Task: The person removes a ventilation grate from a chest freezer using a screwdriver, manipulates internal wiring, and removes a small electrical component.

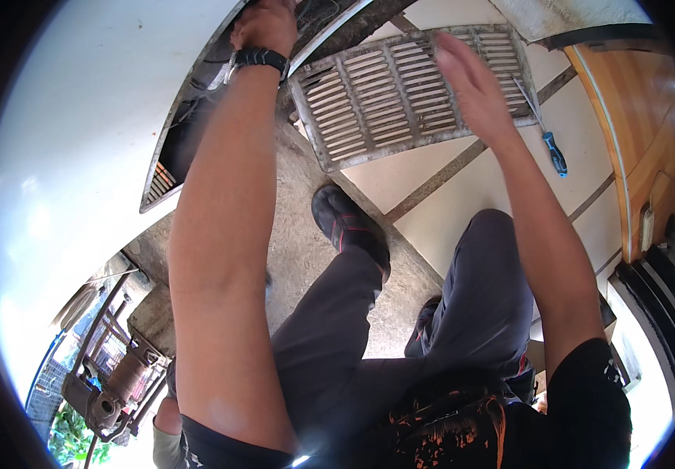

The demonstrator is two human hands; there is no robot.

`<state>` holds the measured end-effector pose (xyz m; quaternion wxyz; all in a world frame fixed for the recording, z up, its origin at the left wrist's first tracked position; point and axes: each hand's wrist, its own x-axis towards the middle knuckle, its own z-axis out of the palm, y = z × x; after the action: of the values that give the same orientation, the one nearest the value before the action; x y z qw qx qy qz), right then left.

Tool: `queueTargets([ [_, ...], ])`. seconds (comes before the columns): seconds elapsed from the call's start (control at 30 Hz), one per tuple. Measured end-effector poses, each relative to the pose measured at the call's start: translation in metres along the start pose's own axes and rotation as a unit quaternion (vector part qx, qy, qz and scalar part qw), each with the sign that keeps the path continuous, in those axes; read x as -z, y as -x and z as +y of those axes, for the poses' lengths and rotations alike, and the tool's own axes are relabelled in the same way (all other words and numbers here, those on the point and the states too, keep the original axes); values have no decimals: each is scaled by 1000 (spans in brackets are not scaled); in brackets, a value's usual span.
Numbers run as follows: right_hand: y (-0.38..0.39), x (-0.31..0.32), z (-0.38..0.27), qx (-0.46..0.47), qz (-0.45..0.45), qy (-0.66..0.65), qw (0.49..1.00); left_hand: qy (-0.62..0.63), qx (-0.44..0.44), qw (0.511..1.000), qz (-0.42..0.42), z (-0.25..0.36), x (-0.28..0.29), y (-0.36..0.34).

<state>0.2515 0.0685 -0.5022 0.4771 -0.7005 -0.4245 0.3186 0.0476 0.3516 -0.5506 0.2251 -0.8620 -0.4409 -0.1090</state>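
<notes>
The left hand (black watch on its wrist) reaches into the white unit's open top, fingers hidden. The right hand, fingers spread and empty, hovers over the dusty louvred grille lying on the tiled floor, near a blue-handled screwdriver.

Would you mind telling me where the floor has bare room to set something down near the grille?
Pale tile lies bare below the slatted grille, between it, the black shoe and the screwdriver. The concrete strip left of the shoe is also bare. It is crowded at the top: the left hand is in the white unit's opening, and the right hand is over the grille.
</notes>
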Motion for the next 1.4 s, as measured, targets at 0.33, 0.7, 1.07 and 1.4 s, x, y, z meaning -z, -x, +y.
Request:
queueTargets([
  [0.33, -141, -83, -40, -32, -113, -26, 993, 204, 90, 964, -145, 33, 55, -14],
  [0.7, -171, -102, -53, -148, -172, 39, 973, 194, 126, 958, -172, 36, 62, -10],
  [1.07, -171, -105, -47, -129, -147, 22, 980, 189, 127, 960, -160, 40, 60, -12],
  [1.4, -160, -107, -59, -84, -148, -23, 985, 176, 147, 959, -168, 31, 61, -10],
])
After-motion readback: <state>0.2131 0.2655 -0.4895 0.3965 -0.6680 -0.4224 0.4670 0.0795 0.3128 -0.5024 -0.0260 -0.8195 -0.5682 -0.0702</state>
